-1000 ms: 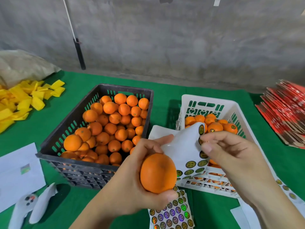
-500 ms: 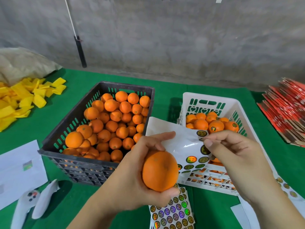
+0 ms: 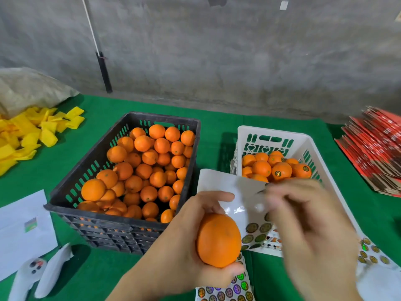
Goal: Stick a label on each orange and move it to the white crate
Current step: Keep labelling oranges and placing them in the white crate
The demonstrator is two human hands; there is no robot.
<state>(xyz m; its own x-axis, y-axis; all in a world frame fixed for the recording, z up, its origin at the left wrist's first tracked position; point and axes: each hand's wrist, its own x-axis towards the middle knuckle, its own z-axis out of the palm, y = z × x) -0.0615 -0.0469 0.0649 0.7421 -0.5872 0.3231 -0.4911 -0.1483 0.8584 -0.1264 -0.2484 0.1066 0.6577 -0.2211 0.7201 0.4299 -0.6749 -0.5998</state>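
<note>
Blurred now, her right hand [image 3: 303, 216] pulls off the label sheet [image 3: 230, 192], grip unreadable; left hand [image 3: 191, 240] clasps the unlabelled orange [image 3: 219, 240].

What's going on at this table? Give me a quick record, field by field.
left hand: grips an orange
right hand: blurred, at the sticker sheet; grip unclear
black crate: full of oranges, no labels visible
white crate: holds oranges, some visibly labelled
held orange: no label visible
table: green cloth
</note>
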